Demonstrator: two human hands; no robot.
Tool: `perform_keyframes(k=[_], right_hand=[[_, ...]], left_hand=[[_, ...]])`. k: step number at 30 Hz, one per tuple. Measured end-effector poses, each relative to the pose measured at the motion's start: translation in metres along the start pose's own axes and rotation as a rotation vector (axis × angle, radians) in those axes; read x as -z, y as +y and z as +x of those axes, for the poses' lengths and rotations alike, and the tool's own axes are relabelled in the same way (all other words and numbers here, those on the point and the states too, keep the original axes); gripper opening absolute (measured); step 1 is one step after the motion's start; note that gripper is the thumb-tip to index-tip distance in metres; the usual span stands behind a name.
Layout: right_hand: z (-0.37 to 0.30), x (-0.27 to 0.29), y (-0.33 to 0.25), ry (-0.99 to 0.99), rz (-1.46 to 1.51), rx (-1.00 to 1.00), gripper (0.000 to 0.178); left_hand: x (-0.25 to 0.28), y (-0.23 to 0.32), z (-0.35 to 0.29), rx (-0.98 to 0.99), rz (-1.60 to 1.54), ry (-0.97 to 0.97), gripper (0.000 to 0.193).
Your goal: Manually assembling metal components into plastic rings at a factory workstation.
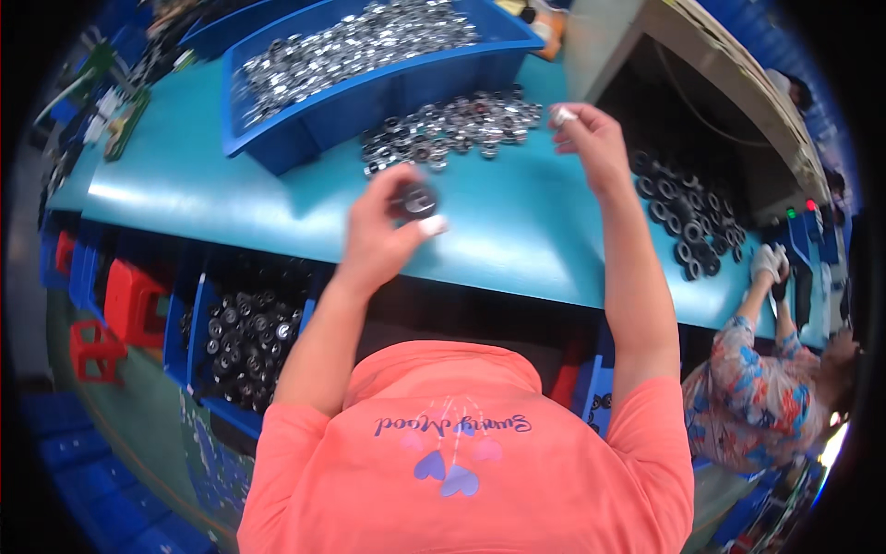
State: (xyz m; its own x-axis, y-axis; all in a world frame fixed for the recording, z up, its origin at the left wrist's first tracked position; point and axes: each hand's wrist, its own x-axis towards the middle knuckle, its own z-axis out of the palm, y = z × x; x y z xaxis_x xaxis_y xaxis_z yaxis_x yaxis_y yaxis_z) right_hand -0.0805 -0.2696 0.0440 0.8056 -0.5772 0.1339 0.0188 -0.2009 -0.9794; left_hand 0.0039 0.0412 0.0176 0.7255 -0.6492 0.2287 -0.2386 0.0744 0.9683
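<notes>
My left hand (374, 226) is closed around a black round part (419, 199) with a hole or recess in its middle, held above the front half of the teal table. A white cover wraps the thumb tip of that hand. My right hand (591, 138) hangs over the table to the right of a loose pile of small shiny metal parts (452, 129). Its fingers are curled together, with white showing at a fingertip; whatever they pinch is too small to make out. Behind the pile stands a blue bin (369, 106) full of similar shiny parts.
Black rings (688, 217) lie heaped on the table (517, 245) at right, before a machine opening (711, 102). Beyond them, a co-worker in white gloves (768, 263) handles something dark. Below left are a blue crate (198, 342) of black parts and red stools (134, 300).
</notes>
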Motion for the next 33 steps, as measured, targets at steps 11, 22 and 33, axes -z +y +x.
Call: perform_keyframes(k=[11,22,33], right_hand=[[0.024,0.081,0.027,0.154,-1.391,0.214,0.042],[0.045,0.102,0.084,0.139,-1.667,0.268,0.037],[-0.006,0.041,0.035,0.000,-1.181,0.683,0.020]], left_hand=[[0.217,-0.030,-0.187,0.161,0.221,0.526,0.052],[0.173,0.020,-0.188,0.084,0.115,0.540,0.051],[0.170,0.023,-0.172,0.094,0.465,0.457,0.044]])
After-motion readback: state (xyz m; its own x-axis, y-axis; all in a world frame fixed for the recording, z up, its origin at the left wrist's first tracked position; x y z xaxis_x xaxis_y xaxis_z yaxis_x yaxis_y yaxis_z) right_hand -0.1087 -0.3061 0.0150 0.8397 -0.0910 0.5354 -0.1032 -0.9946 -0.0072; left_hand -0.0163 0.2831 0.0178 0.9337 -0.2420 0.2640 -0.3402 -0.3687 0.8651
